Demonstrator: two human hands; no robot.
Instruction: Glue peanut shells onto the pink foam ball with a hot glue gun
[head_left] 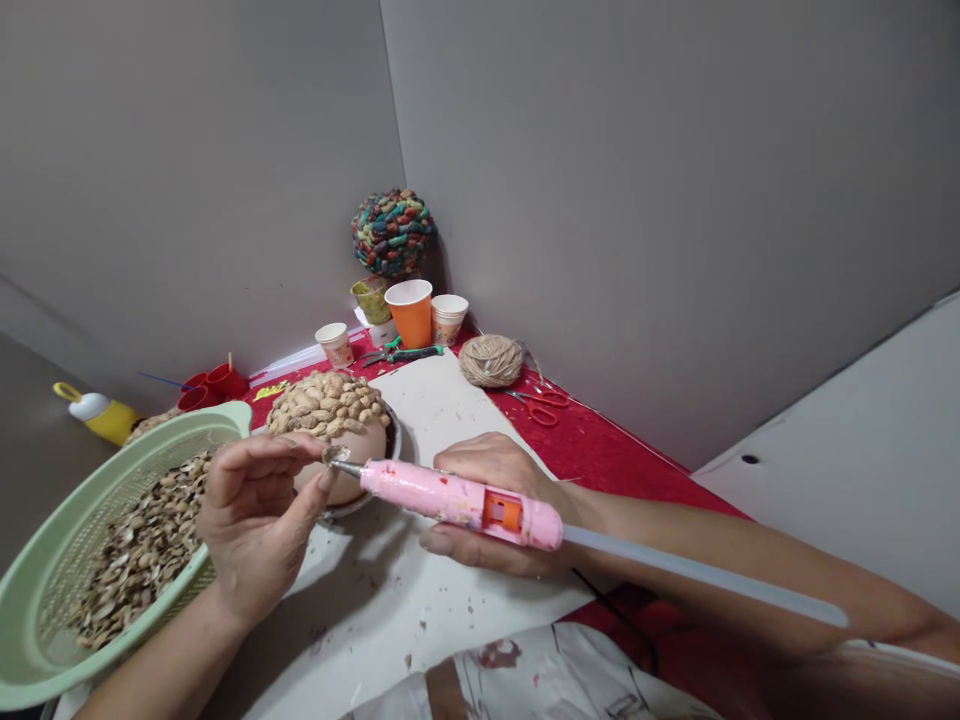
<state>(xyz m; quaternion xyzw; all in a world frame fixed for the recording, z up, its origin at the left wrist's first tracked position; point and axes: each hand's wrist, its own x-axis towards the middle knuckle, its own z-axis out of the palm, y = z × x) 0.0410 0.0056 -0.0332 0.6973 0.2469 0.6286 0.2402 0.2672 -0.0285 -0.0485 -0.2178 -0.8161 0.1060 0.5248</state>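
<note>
My left hand [255, 530] pinches a peanut shell piece [335, 453] between thumb and fingertips. Wrapped in my right hand [502, 462] is a pink glue gun [424, 490], its metal nozzle at the shell piece. A long translucent glue stick [705, 573] sticks out of the gun's back end. Behind my fingers a pale ball [364, 450] sits in a bowl [396, 435]; peanut shells [322, 402] cover its upper part, and the part facing me is bare. To the left, a green colander [22, 590] holds many shell pieces [146, 545].
A multicoloured ball [394, 232] rests on a cup at the back corner, near an orange cup [412, 315] and other paper cups. Green-handled pliers [405, 352], a twine ball [490, 361] and red scissors [541, 405] lie around the white board [427, 400]. A yellow bottle [105, 418] stands far left.
</note>
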